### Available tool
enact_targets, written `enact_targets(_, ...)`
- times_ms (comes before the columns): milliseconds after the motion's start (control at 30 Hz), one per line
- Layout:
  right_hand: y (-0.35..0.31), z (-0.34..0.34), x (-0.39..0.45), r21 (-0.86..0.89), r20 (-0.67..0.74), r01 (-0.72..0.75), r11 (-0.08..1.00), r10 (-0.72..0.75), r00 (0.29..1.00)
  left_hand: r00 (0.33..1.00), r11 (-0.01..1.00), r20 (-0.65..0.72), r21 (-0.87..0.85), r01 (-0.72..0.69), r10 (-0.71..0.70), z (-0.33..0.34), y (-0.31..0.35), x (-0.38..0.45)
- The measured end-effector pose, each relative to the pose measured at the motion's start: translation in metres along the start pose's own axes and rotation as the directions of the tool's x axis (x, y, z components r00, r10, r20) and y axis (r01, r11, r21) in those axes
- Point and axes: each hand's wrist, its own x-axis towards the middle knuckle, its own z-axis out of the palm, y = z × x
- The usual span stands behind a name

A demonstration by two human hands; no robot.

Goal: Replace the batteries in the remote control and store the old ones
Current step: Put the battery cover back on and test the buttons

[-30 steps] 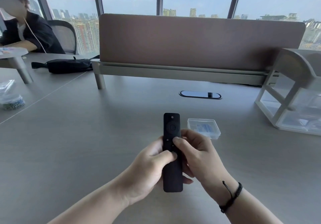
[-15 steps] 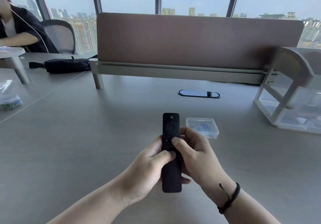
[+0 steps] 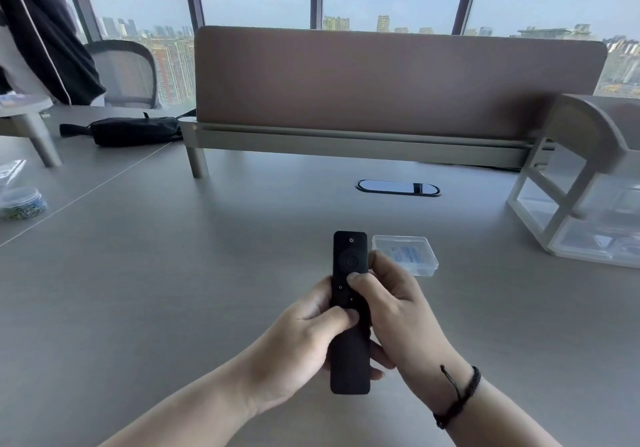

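Over on the left the left hand (image 3: 304, 342) wraps the lower half of the black remote control (image 3: 349, 311), fingers curled snug round the back and the thumb laid across the front face, so it's the one doing the holding. The remote sits upright-ish above the grey desk (image 3: 173, 308), button side facing the camera, held in the air rather than resting on anything. Honestly the battery door is probably on the back, which can't be seen here, so the sensible move looks like flipping it over, keeping the left hand as the clamp and letting a thumb push the cover along its length instead of prying at it. The right hand (image 3: 398, 311) pinches the remote's right edge, thumb tip just under the round pad and the other fingers tucked behind. Just beside it, further right on the desk, lies a small clear plastic case (image 3: 405, 254) with a blue-and-white label inside; the print is too blurry to read, could be the fresh batteries. The only legible marks are the power symbol at the remote's top and tiny icons lower down, no brand name showing.
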Motion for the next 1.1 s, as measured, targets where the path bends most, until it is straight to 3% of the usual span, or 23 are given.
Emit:
enact_targets(467, 0.001, 0.001, -0.002, 0.048, 0.055, 0.007, 0.999, -0.01, 0.998, 0.994, 1.0, -0.109, 0.008, 0.01, -0.009, -0.001, 0.007, 0.001)
enact_targets(667, -0.001, 0.005, -0.005, 0.031, 0.123, 0.049, 0.998, -0.052, 0.991, 0.99, 0.994, -0.127, -0.099, 0.052, -0.064, -0.002, 0.013, -0.002)
enact_targets(1100, -0.01, 0.007, -0.011, 0.057, 0.176, 0.027, 0.998, -0.036, 0.984, 0.983, 0.998, -0.17, 0.02, 0.066, -0.061, 0.001, 0.016, -0.004)
